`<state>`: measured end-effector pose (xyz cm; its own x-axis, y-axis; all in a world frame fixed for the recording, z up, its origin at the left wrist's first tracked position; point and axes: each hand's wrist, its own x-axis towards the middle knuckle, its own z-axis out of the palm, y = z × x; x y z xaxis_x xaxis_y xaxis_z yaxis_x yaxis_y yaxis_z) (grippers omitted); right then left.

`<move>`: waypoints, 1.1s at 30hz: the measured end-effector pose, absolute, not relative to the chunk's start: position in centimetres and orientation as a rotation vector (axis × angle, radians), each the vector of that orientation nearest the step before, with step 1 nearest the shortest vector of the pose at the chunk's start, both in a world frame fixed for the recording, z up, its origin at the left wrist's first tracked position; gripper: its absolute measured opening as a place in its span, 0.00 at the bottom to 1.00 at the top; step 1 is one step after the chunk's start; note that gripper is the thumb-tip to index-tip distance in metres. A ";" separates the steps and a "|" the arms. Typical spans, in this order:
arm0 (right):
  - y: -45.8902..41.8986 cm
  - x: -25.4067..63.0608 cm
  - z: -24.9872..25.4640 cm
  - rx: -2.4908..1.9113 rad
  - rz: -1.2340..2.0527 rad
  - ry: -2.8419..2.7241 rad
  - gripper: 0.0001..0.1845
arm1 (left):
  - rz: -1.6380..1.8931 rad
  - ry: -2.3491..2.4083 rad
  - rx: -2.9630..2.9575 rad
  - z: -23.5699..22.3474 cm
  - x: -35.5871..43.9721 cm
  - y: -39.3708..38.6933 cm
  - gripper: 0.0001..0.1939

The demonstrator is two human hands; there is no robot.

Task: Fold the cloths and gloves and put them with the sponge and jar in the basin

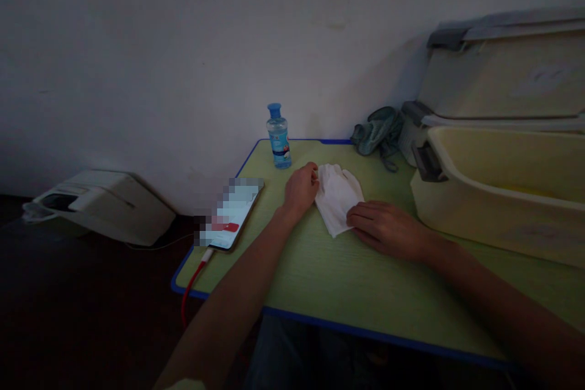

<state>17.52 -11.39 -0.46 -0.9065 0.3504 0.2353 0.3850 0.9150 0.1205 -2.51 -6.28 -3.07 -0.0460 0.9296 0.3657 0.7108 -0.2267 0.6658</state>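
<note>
I watch green, blue-edged table (311,283) under both forearms. Pale bin (475,210) at right. Right hand (390,228) on lower right edge of white glove (337,195), fingers together; I can't tell if clamped. Left hand (301,187) curled at glove's left edge; pinch unclear to me. Glove lies flat on table, between hands. Phone (240,210) left, red cable (194,283) attached. Blue bottle (280,145) upright beyond left hand.

At the left edge of the pale green, blue-rimmed table (320,280), pixel blocks mask much of the lit, flat phone (240,210); its red cable (191,283) disappears behind the left forearm (247,274). The right hand (386,228) covers part of the white fabric piece (336,198). The open cream plastic bin (493,213) runs off the right side.
</note>
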 end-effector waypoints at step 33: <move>-10.7 18.3 -0.8 -1.057 0.333 -2.410 0.08 | 1.128 0.887 1.829 -2.2 0.0 -7.7 0.12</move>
<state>18.28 -10.65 -0.84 -0.5838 0.7406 0.3327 0.6225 0.6714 -0.4023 0.00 -7.72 -2.21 0.3580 0.8596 0.3646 0.1521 -0.4389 0.8856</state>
